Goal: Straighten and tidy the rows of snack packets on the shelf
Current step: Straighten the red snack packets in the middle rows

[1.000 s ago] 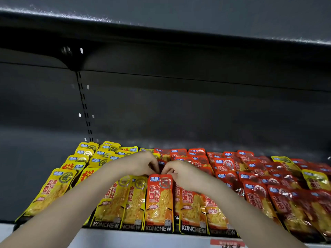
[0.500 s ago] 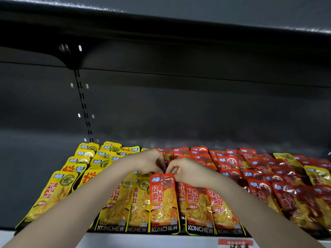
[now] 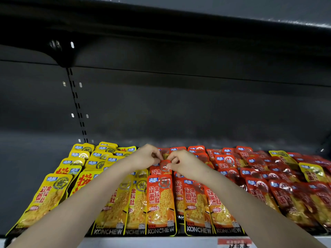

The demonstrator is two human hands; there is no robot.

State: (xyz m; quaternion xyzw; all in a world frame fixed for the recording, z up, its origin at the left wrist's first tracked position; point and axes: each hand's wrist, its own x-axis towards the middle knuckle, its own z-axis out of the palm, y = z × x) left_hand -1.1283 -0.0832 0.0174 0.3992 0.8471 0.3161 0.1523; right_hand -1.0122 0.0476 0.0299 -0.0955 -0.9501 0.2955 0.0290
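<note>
Rows of snack packets lie overlapped on a dark shelf: yellow packets (image 3: 84,161) at the left, orange packets (image 3: 160,203) in the middle, dark red packets (image 3: 259,169) at the right. My left hand (image 3: 145,157) and my right hand (image 3: 184,162) meet over the middle orange row. Both pinch the top edge of one orange packet (image 3: 164,164) that lies behind the front packet. My forearms hide parts of the front yellow and orange packets.
A few yellow packets (image 3: 312,171) sit among the dark red ones at the far right. The shelf's pale front edge (image 3: 143,242) carries a red price label (image 3: 234,243). A dark back panel and an upper shelf (image 3: 179,20) close the space above.
Both hands have reached further back along the middle orange row and now pinch a packet behind the front one. The front orange packet lies flat and uncovered.
</note>
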